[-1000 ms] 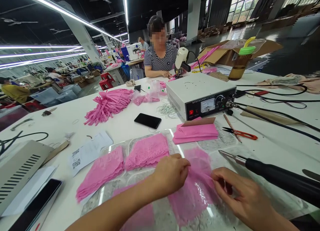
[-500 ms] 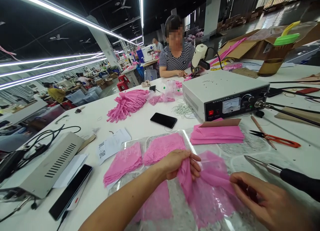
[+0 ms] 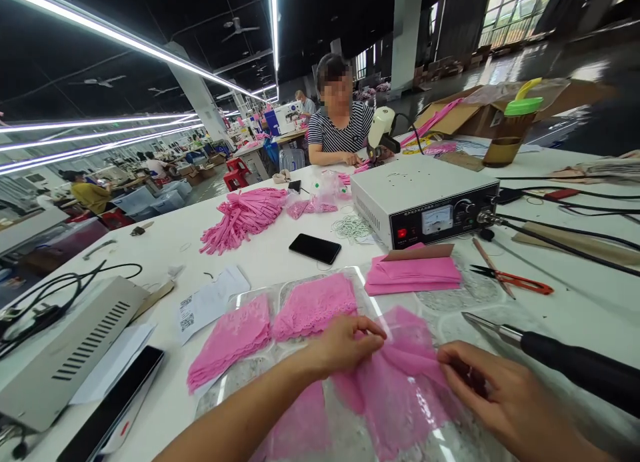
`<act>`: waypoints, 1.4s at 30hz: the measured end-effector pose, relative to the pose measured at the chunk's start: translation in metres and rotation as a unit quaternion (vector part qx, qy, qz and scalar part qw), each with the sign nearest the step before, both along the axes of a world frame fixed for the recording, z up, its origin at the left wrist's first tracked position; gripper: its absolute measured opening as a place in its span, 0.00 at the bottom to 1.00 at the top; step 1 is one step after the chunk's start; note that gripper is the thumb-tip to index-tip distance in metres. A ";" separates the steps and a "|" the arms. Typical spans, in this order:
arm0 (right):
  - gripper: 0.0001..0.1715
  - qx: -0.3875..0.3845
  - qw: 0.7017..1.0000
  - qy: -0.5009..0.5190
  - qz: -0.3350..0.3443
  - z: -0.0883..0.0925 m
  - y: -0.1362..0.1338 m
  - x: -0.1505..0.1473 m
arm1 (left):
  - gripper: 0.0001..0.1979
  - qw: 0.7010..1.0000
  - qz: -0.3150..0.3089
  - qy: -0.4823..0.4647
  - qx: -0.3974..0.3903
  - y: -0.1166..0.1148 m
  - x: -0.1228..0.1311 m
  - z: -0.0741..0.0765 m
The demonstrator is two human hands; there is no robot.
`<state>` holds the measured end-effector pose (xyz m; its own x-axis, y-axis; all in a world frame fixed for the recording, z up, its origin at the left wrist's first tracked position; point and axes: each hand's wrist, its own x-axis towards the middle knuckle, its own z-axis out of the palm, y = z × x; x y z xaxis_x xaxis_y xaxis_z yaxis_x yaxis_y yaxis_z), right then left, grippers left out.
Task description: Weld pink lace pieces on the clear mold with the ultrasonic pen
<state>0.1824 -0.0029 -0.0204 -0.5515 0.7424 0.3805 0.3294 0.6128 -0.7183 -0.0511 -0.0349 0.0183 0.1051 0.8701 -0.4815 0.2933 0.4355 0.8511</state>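
Note:
A thin, see-through pink fabric piece (image 3: 400,395) lies on a clear plastic sheet in front of me. My left hand (image 3: 350,345) is closed, thumb and forefinger pinched together at its upper left side. Opposite it, my right hand (image 3: 500,389) pinches the right edge, with a fold stretched toward its fingertips. A black-handled tool (image 3: 575,362) with a pointed metal tip is just above my right hand; whether that hand touches it is hidden. Beyond my left hand are a lace-edged pink stack (image 3: 315,302) and another pink stack (image 3: 233,339).
Folded pink fabric (image 3: 413,275), orange-handled thread snips (image 3: 520,282) and a grey control box (image 3: 425,195) stand farther back. A black phone (image 3: 315,248) lies mid-table. Pink strips (image 3: 245,215) are heaped behind it. Across the table, a person (image 3: 340,129) sits at a machine.
My left hand has let a bunched pink fold drop and its fingers have drawn into a pinch. My right hand keeps its hold on the edge. The view has turned slightly right.

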 end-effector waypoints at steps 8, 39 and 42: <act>0.12 -0.047 0.999 0.000 0.000 0.000 0.004 -0.006 | 0.24 0.962 -0.110 0.207 0.139 -0.001 0.036 0.003; 0.14 0.016 0.995 -0.004 -0.102 0.008 0.076 -0.069 | 0.15 0.993 -0.042 0.017 0.110 0.142 -0.023 0.046; 0.20 -0.041 0.997 0.024 -0.063 0.022 0.063 -0.065 | 0.13 0.988 0.057 -0.089 0.117 0.113 -0.023 0.049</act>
